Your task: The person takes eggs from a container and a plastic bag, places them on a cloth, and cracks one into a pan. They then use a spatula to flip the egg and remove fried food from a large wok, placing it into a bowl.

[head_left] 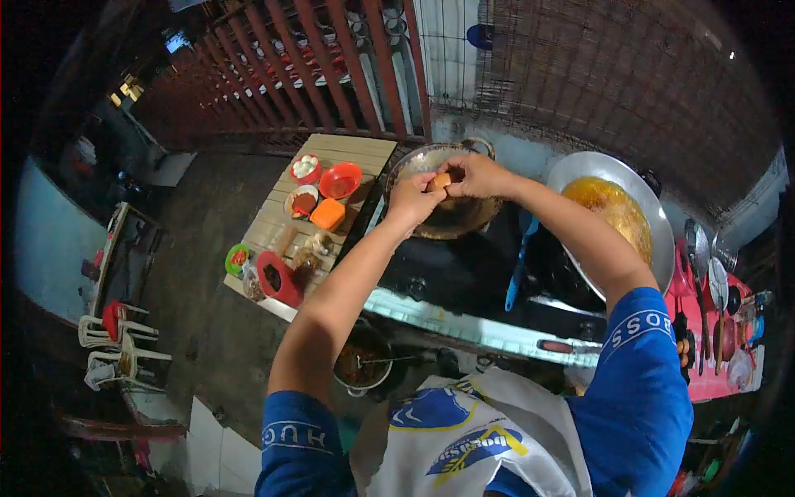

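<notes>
A brown egg (pixel 442 180) is held between the fingertips of my left hand (pixel 412 199) and my right hand (pixel 480 176). Both hands are closed on it, above the dark wok (pixel 451 225) on the black stove (pixel 447 269). Whether the shell is cracked cannot be made out. My hands and forearms hide part of the wok's inside. On the stove to the right of the wok lies a blue long-handled utensil (pixel 519 269).
A large metal pan (pixel 567 172) of bubbling yellow oil stands right of the wok. The wooden table (pixel 364 153) at left holds bowls and an orange container (pixel 328 214). A pot (pixel 364 385) sits low before the stove. Ladles lie on the pink surface (pixel 708 385).
</notes>
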A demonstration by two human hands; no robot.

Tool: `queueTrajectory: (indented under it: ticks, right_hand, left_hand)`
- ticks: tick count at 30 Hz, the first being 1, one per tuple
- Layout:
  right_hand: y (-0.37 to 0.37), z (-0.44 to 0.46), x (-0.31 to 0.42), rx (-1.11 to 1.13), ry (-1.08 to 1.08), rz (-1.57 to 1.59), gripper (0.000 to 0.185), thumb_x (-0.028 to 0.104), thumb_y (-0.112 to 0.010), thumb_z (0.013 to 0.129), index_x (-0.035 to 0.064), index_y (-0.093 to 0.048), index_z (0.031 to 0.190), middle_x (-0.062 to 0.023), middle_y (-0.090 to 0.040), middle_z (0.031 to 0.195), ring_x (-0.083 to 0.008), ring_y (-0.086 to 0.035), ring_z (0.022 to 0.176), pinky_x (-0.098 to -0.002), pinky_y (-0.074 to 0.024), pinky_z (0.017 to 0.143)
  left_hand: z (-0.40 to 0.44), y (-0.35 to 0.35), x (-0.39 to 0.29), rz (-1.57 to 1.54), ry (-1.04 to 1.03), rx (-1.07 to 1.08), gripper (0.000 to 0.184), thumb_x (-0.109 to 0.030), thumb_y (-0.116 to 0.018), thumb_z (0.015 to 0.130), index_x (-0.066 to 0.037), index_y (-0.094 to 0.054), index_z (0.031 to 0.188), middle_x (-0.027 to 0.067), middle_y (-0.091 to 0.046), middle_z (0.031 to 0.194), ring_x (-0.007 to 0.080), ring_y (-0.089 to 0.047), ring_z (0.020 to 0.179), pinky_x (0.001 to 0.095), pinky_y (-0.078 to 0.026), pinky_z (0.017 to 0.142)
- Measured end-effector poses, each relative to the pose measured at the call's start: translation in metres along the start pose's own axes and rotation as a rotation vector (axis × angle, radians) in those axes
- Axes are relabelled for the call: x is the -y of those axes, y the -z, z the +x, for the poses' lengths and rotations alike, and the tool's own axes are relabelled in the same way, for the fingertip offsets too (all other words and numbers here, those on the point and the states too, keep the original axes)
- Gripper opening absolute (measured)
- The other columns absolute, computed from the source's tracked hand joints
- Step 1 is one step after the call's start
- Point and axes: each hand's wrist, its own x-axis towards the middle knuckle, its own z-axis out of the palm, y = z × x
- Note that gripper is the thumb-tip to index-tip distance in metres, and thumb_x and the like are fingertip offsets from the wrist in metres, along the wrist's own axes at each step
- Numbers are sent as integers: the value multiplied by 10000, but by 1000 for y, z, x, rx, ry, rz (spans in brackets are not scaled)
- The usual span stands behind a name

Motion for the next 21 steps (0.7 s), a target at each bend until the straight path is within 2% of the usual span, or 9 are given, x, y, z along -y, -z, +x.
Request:
queueTrajectory:
  ticks: [1, 3, 8, 12, 14, 16, 18, 20, 21]
  right_hand:
    - [0, 9, -8, 12, -16, 29, 369, 191, -678, 653, 35, -551, 962, -56, -601, 789, -114, -554, 728, -267, -451, 667]
    - [0, 24, -23, 19, -20, -15, 375, 206, -697, 639, 34, -548, 937, -63, -603, 787, -116, -557, 732, -267, -450, 678]
    - [-15, 50, -69, 27, -1, -6, 364, 202, -701, 640, 31, -534, 915, -63, -599, 787, -130, -563, 736, -262, -452, 686]
    - [-21, 57, -87, 28, 24, -46, 312, 156, -677, 670, 36, -536, 921, -45, -594, 785, -109, -560, 691, -243, -457, 640]
    - [-19, 60, -87, 202, -194, 318, 273, 100, -639, 700, 40, -533, 945, -31, -580, 763, -83, -542, 625, -223, -449, 572]
    - [-18, 63, -88, 230, -233, 368, 277, 83, -626, 706, 40, -528, 962, -26, -571, 748, -74, -530, 605, -218, -442, 550]
    - [-18, 66, -89, 263, -269, 417, 283, 65, -613, 712, 40, -523, 979, -22, -562, 732, -64, -518, 585, -214, -435, 527]
    - [-19, 69, -91, 278, -238, 329, 309, 53, -606, 704, 36, -510, 997, -17, -555, 715, -73, -514, 583, -222, -438, 534]
    - [-20, 70, -93, 278, -241, 328, 309, 53, -606, 704, 36, -510, 997, -17, -555, 715, -73, -514, 583, -222, -438, 534]
  left_hand:
    - [14, -1, 7, -4, 1, 0, 434, -111, -626, 696, 24, -505, 1091, 133, -569, 1036, 176, -555, 938, 262, -420, 805]
    - [38, -3, 23, 55, -21, 11, 465, -93, -598, 719, 31, -456, 1144, 91, -567, 985, 109, -536, 772, 224, -438, 634]
    - [77, -7, 52, 90, -29, 53, 432, -76, -603, 726, 40, -476, 1122, 95, -571, 976, 120, -554, 781, 221, -448, 648]
    - [86, -4, 54, 26, 64, 145, 414, -68, -613, 725, 50, -488, 1103, 90, -585, 944, 125, -566, 790, 212, -451, 680]
    - [89, -2, 59, -10, 96, 167, 410, -65, -618, 721, 53, -495, 1094, 90, -589, 937, 126, -570, 800, 212, -454, 693]
    - [95, -2, 71, 123, -45, 94, 407, -56, -625, 710, 43, -505, 1087, 95, -593, 940, 129, -572, 831, 224, -459, 715]
    - [102, -4, 86, 126, -77, 88, 410, -53, -628, 705, 40, -507, 1086, 101, -592, 952, 131, -575, 835, 227, -460, 719]
    - [103, -3, 88, 133, -112, 81, 412, -51, -631, 701, 37, -509, 1085, 106, -592, 963, 133, -577, 839, 230, -461, 723]
    - [102, -3, 88, 158, -123, 74, 436, -87, -651, 678, 43, -515, 1071, 131, -589, 981, 157, -583, 858, 242, -459, 740]
